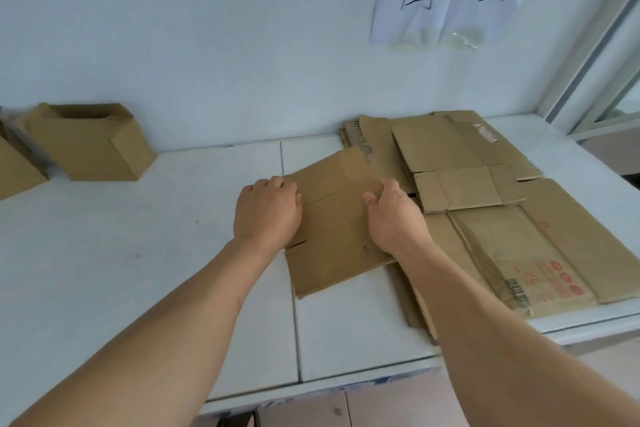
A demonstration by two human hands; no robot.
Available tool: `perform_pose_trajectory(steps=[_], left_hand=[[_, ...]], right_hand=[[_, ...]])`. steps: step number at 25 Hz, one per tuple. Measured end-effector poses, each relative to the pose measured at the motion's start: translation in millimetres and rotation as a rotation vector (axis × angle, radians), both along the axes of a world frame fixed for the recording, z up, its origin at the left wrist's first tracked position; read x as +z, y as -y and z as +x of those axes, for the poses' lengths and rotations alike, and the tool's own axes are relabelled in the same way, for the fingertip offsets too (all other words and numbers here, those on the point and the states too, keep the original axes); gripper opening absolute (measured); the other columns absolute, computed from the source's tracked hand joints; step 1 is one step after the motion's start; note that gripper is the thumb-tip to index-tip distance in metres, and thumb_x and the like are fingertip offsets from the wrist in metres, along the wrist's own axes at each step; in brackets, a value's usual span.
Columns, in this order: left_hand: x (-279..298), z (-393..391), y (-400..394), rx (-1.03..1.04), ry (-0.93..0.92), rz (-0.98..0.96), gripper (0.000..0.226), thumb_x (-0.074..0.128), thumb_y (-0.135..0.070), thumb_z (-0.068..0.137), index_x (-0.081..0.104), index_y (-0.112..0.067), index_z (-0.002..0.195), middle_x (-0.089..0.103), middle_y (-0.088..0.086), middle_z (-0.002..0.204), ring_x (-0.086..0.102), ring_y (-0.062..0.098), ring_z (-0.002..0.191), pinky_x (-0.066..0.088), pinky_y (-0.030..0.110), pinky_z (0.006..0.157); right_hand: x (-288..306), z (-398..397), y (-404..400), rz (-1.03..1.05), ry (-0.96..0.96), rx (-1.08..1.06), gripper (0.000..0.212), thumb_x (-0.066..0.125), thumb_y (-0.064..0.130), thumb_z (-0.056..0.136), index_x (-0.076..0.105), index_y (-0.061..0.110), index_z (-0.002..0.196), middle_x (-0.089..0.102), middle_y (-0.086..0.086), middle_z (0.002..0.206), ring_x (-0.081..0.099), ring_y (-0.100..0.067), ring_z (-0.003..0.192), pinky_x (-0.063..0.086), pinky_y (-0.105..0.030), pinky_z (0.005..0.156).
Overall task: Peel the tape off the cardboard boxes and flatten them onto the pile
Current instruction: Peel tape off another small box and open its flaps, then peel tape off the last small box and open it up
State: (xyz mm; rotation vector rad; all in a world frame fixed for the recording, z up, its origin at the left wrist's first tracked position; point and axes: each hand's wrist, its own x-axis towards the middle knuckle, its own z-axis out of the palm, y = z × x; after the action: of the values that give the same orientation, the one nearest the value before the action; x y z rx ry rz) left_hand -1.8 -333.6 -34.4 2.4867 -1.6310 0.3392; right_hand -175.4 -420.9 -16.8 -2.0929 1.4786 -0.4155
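Flattened box [336,218] lies on the white worktop [104,253] near its middle, its right edge overlapping the pile [502,218] of flattened cardboard at the worktop's right end. Left hand [265,215] grasps the box's left edge with curled fingers; right hand [393,215] grips its right edge, thumb on top. Two unflattened boxes [91,144] stand at the far left edge, against the wall.

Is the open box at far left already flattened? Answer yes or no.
No: the open box stands unflattened on the white table, apart from the pile.
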Motion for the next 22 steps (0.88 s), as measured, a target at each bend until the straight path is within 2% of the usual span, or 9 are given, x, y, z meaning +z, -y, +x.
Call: perform_pose_trajectory(steps=[3, 6, 11, 14, 18, 22], left_hand=[[24, -31, 60, -0.113, 0.027, -0.035, 0.026, 0.043, -0.022, 0.098, 0.066, -0.011, 0.091, 0.067, 0.006, 0.099, 0.059, 0.03, 0.088, 0.034, 0.035, 0.07], [37, -61, 119, -0.176, 0.047, -0.056, 0.028, 0.04, -0.024, 0.098, 0.065, -0.013, 0.095, 0.066, 0.005, 0.103, 0.058, 0.028, 0.093, 0.033, 0.035, 0.071], [28, -90, 178, -0.221, 0.056, 0.005, 0.03, 0.035, -0.024, 0.1, 0.063, -0.015, 0.104, 0.063, 0.003, 0.11, 0.055, 0.026, 0.102, 0.039, 0.037, 0.083], [9, -96, 190, -0.225, 0.073, 0.035, 0.031, 0.034, -0.024, 0.1, 0.064, -0.016, 0.105, 0.063, 0.002, 0.111, 0.055, 0.025, 0.103, 0.038, 0.037, 0.086], [-7, -97, 187, -0.219, 0.078, 0.054, 0.03, 0.035, -0.024, 0.101, 0.064, -0.016, 0.104, 0.063, 0.002, 0.111, 0.055, 0.024, 0.104, 0.039, 0.037, 0.087], [0, -72, 154, -0.188, 0.087, 0.055, 0.029, 0.036, -0.024, 0.1, 0.064, -0.016, 0.103, 0.064, 0.003, 0.107, 0.056, 0.025, 0.099, 0.041, 0.037, 0.084]], right_hand=[[20, -34, 63, -0.033, 0.012, -0.095, 0.038, 0.035, 0.033, 0.105, 0.041, 0.008, 0.133, 0.058, -0.02, 0.127, 0.057, -0.038, 0.114, 0.044, -0.04, 0.085], [26, -67, 123, -0.053, 0.002, -0.175, 0.041, 0.034, 0.036, 0.105, 0.041, 0.008, 0.134, 0.057, -0.02, 0.129, 0.055, -0.038, 0.117, 0.041, -0.04, 0.083], [-4, -95, 186, -0.123, -0.147, -0.245, 0.058, 0.038, 0.055, 0.099, 0.043, 0.01, 0.134, 0.052, -0.015, 0.134, 0.055, -0.036, 0.117, 0.039, -0.039, 0.078], [-30, -98, 196, -0.165, -0.266, -0.251, 0.059, 0.04, 0.056, 0.098, 0.046, 0.008, 0.131, 0.05, -0.017, 0.132, 0.052, -0.037, 0.119, 0.042, -0.044, 0.09], [-46, -97, 193, -0.304, -0.461, -0.278, 0.061, 0.038, 0.058, 0.097, 0.052, 0.009, 0.13, 0.05, -0.016, 0.129, 0.047, -0.035, 0.118, 0.035, -0.045, 0.099], [-21, -66, 175, -0.503, -0.412, -0.128, 0.041, 0.039, 0.036, 0.099, 0.054, 0.011, 0.129, 0.048, -0.011, 0.135, 0.04, -0.032, 0.126, 0.021, -0.044, 0.111]])
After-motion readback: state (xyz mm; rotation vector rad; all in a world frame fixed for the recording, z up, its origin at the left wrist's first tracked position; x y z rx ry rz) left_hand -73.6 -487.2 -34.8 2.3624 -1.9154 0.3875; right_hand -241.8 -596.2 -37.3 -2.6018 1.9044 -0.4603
